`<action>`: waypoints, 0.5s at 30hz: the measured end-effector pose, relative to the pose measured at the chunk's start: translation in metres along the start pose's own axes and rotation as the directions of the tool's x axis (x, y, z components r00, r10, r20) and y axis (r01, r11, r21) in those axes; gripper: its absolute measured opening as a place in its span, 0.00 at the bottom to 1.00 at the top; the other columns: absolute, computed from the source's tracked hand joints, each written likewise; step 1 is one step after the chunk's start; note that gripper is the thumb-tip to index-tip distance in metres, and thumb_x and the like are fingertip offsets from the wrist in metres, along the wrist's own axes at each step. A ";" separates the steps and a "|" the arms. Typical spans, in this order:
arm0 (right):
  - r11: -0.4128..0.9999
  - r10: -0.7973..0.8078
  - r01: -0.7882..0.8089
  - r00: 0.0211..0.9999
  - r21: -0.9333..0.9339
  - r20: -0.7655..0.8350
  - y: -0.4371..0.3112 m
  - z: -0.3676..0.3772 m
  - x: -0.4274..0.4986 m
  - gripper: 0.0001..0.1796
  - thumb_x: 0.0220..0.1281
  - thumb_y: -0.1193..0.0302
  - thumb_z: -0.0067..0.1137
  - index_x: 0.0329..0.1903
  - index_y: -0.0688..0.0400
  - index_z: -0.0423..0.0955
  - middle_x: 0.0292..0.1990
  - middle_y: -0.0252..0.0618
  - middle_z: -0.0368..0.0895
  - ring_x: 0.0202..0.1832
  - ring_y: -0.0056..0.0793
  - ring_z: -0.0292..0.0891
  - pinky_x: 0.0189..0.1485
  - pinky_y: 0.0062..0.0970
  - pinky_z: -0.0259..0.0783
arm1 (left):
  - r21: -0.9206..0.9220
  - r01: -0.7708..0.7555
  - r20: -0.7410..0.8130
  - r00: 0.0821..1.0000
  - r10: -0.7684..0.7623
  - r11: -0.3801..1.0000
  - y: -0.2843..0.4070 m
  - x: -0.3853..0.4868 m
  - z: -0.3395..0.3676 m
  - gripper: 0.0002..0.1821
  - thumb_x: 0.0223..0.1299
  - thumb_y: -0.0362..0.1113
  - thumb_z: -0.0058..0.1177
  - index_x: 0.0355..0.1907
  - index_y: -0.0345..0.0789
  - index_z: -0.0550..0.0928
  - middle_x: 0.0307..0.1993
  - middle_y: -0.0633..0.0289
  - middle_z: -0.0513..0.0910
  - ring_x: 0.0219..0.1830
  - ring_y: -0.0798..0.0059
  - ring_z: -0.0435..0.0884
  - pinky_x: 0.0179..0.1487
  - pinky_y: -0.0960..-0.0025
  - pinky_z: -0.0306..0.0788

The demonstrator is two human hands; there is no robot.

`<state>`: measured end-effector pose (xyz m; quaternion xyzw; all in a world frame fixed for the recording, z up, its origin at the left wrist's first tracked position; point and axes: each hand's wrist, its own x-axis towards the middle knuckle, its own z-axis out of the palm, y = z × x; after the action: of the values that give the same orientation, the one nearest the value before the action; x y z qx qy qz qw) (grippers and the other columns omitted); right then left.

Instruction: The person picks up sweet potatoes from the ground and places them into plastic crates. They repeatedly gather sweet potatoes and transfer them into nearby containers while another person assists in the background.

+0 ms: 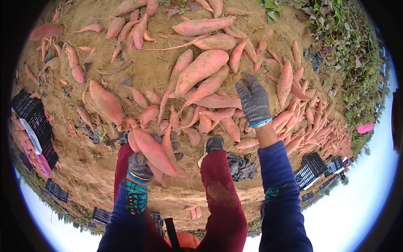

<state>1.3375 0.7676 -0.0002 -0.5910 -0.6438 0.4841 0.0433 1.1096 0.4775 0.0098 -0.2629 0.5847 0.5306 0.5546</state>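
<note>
My left hand [139,166], in a grey knit glove, grips a bunch of sweet potatoes [158,153] beside my left knee. The biggest root of that bunch hangs out to the right, over the soil between my legs. My right hand [253,99], gloved the same way, is stretched forward with the fingers bent and nothing visible in it. It is at the right end of a long sweet potato [217,101]; whether it touches that root cannot be made out. Just ahead lie a large sweet potato [203,71] and several smaller ones, with thin roots still on them.
A dense row of sweet potatoes [327,135] runs off to the right. Green vines [352,63] border the far right. Black plastic crates [310,170] stand at right and more crates [33,113] at left. Black plastic film [241,167] lies by my right shoe [212,146].
</note>
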 end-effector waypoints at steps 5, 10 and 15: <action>0.848 -0.101 -0.045 0.964 -0.528 -0.244 0.064 0.005 0.162 0.44 0.53 0.49 0.66 0.65 0.66 0.64 0.54 0.57 0.77 0.57 0.49 0.75 0.61 0.37 0.68 | 0.097 -0.091 -0.085 0.991 0.099 0.991 0.026 -0.016 -0.029 0.29 0.69 0.53 0.36 0.59 0.30 0.70 0.53 0.50 0.77 0.44 0.66 0.80 0.44 0.65 0.76; 0.829 0.364 -0.341 0.931 -0.442 -0.036 0.066 0.015 0.213 0.55 0.42 0.42 0.71 0.65 0.69 0.62 0.54 0.56 0.77 0.56 0.46 0.76 0.61 0.35 0.68 | 0.184 -0.068 -0.088 0.992 0.085 0.981 0.049 -0.037 -0.031 0.33 0.68 0.57 0.36 0.61 0.30 0.69 0.53 0.51 0.76 0.42 0.68 0.80 0.42 0.66 0.76; 0.759 0.231 -0.186 0.973 -0.624 -0.009 0.063 0.011 0.174 0.41 0.44 0.44 0.70 0.48 0.70 0.77 0.43 0.57 0.83 0.47 0.42 0.81 0.52 0.35 0.73 | 0.390 -0.156 -0.205 0.946 0.251 0.908 0.062 -0.055 0.005 0.36 0.68 0.61 0.37 0.64 0.31 0.67 0.54 0.53 0.76 0.40 0.70 0.80 0.41 0.68 0.75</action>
<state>1.3239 0.8904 -0.1387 -0.6231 -0.6982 0.2671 -0.2300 1.0691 0.4852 0.0822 -0.1559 0.7633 0.4293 0.4570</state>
